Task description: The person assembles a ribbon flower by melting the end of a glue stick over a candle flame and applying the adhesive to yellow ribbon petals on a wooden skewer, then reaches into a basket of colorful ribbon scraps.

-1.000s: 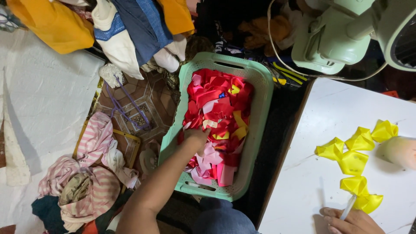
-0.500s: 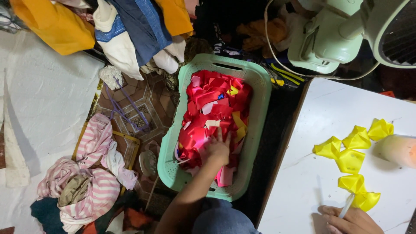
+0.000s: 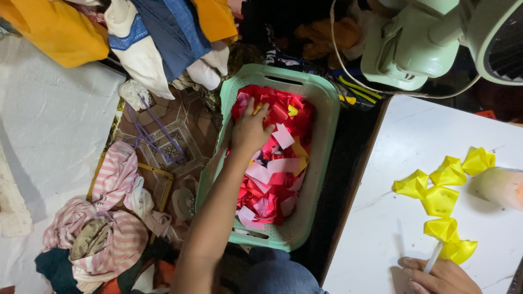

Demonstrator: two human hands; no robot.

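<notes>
Ribbon scraps (image 3: 272, 163), red and pink with a few yellow bits, fill the mint-green basket (image 3: 321, 163) on the floor, left of the bench (image 3: 414, 136). Our left hand (image 3: 251, 129) lies spread, fingers open, on the far end of the heap, pressing into it and gripping nothing we can see. The scraps look light, soft and slippery, so we judge a pinch at a loose edge holds best. Right of the basket, yellow bows (image 3: 441, 198) rest on the white bench. Our right hand (image 3: 438, 275) sits at its near edge, curled around a thin white stick (image 3: 433, 257). Clothes lie piled on the tiled floor at left; a pale green fan (image 3: 430, 38) stands beyond.
</notes>
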